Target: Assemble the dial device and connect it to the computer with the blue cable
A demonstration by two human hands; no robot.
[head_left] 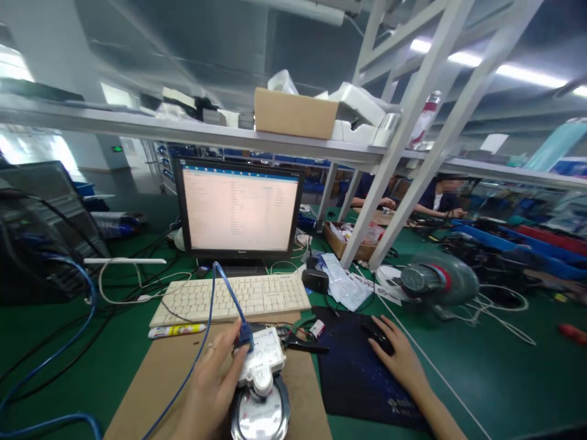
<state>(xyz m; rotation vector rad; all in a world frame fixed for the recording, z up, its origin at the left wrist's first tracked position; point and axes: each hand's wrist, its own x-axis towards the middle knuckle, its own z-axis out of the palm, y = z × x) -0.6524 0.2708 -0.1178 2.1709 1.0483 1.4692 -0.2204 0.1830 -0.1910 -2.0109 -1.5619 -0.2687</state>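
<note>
My left hand point(213, 373) is closed, thumb and fingers pinching the blue plug point(246, 335) of a blue cable point(211, 305). The plug meets the left side of a white plastic module point(263, 354); whether it is fully seated I cannot tell. Below the module, and apparently joined to it, is a round, shiny, dark-rimmed part point(260, 412). My right hand point(398, 354) rests over a black computer mouse point(378, 337), fingers around it, on a dark blue mouse pad point(353, 385).
Behind my hands are a keyboard point(233, 294) and a lit monitor point(241, 211). A marker point(177, 330) lies on the cardboard sheet point(142, 379). Black-handled pliers point(306, 346) lie right of the module. Cables run along the left. Two people point(438, 198) sit beyond the shelf posts.
</note>
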